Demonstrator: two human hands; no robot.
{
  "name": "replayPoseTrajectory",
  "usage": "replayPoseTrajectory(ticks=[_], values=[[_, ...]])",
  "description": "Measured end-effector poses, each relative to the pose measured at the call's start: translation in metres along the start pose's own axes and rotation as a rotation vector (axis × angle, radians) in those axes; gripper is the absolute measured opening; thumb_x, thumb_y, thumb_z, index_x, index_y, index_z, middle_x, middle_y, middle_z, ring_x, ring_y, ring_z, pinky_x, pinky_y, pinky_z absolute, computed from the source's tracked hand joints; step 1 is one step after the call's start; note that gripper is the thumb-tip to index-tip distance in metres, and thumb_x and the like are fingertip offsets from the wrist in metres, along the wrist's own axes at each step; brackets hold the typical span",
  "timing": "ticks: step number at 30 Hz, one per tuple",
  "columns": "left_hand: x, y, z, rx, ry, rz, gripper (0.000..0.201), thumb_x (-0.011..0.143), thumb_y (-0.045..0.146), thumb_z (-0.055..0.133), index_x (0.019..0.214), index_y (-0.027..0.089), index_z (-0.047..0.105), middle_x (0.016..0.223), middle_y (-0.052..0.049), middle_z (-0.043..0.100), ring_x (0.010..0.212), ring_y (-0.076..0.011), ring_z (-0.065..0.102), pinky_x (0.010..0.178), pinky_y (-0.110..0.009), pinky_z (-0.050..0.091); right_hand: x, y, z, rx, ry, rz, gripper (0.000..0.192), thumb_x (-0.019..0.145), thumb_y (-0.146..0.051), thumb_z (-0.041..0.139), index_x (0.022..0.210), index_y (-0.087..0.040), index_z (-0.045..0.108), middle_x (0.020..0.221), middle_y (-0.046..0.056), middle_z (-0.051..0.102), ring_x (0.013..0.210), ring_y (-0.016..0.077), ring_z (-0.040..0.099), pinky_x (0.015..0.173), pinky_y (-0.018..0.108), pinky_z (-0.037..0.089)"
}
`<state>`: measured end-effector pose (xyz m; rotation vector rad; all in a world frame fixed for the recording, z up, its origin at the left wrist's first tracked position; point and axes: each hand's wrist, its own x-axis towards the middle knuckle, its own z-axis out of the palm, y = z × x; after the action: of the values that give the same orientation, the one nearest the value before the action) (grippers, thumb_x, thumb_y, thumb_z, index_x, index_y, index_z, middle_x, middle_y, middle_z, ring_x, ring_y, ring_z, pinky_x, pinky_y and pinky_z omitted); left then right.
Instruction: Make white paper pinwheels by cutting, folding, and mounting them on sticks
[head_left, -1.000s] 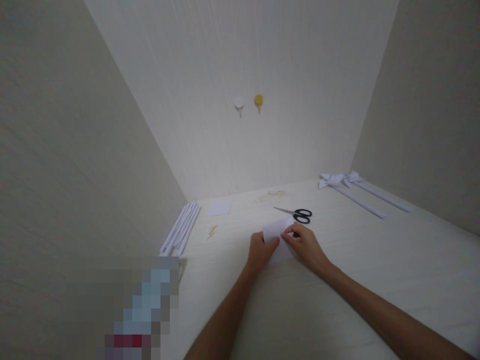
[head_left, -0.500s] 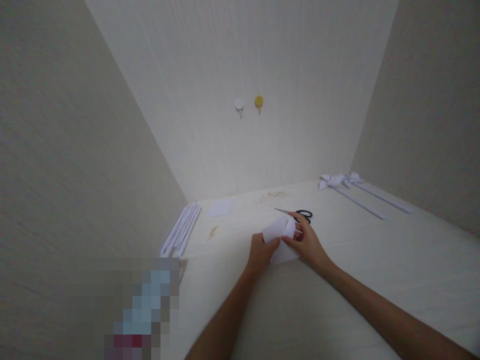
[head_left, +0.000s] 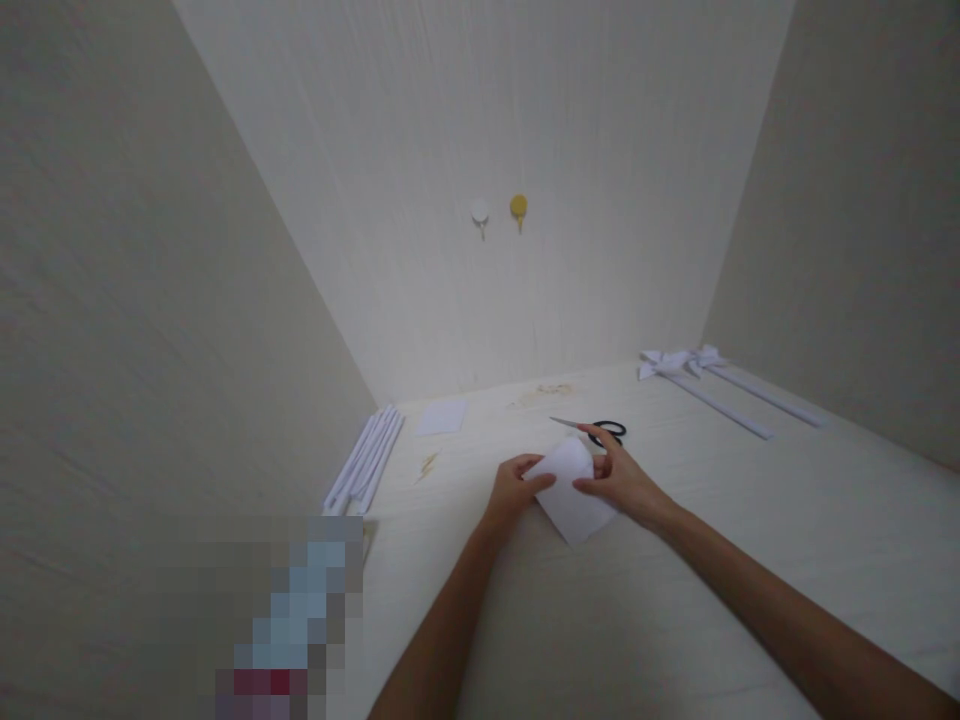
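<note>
Both my hands hold a small white sheet of paper (head_left: 571,492) just above the pale table (head_left: 675,580). My left hand (head_left: 512,491) pinches its left edge, and my right hand (head_left: 619,478) grips its right side with fingers curled over the top. The paper bends upward between them, with its lower corner pointing toward me. Black-handled scissors (head_left: 596,429) lie shut on the table just behind my right hand.
A bundle of white paper strips (head_left: 365,460) lies along the left wall. A small white paper square (head_left: 442,417) sits near the back. Two folded paper pinwheels on long stems (head_left: 701,377) lie at the far right. Two hooks (head_left: 499,210) hang on the back wall.
The paper has been lifted and turned in my hands, and its lower corner now hangs toward me. My right hand shifted slightly right; my left hand rose a little.
</note>
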<state>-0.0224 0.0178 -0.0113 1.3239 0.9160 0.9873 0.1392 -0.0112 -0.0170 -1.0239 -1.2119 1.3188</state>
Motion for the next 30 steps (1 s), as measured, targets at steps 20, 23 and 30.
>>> replayPoseTrajectory(ticks=[20, 23, 30], values=[[-0.004, -0.001, 0.005, 0.214, 0.125, 0.041, 0.026, 0.046, 0.018, 0.066, 0.071, 0.008, 0.062, 0.058, -0.001, 0.058, 0.052, -0.0121, 0.049, 0.049, -0.022, 0.037, 0.006, 0.009, -0.002, -0.096, 0.070, -0.290, 0.060, 0.059, -0.029, 0.065, 0.108, -0.028, 0.032, 0.095, 0.002, 0.047, 0.078, 0.0123, 0.053, 0.070, 0.028, 0.043], [-0.002, -0.003, 0.003, 0.058, 0.241, 0.015, 0.029, 0.045, 0.018, 0.067, 0.073, 0.008, 0.062, 0.059, -0.002, 0.059, 0.052, -0.0124, 0.050, 0.050, -0.023, 0.039, 0.007, 0.005, -0.005, 0.024, 0.144, -0.306, 0.043, 0.068, -0.038, 0.056, 0.105, -0.029, 0.035, 0.107, 0.004, 0.046, 0.090, 0.0147, 0.050, 0.080, 0.033, 0.039], [0.002, -0.009, -0.001, -0.152, 0.388, 0.005, 0.030, 0.045, 0.020, 0.067, 0.072, 0.007, 0.061, 0.061, -0.005, 0.061, 0.052, -0.0138, 0.053, 0.051, -0.026, 0.040, 0.002, 0.004, -0.005, 0.077, 0.059, -0.267, 0.034, 0.067, -0.034, 0.058, 0.093, -0.030, 0.037, 0.113, 0.003, 0.041, 0.078, 0.0130, 0.055, 0.070, 0.032, 0.045]])
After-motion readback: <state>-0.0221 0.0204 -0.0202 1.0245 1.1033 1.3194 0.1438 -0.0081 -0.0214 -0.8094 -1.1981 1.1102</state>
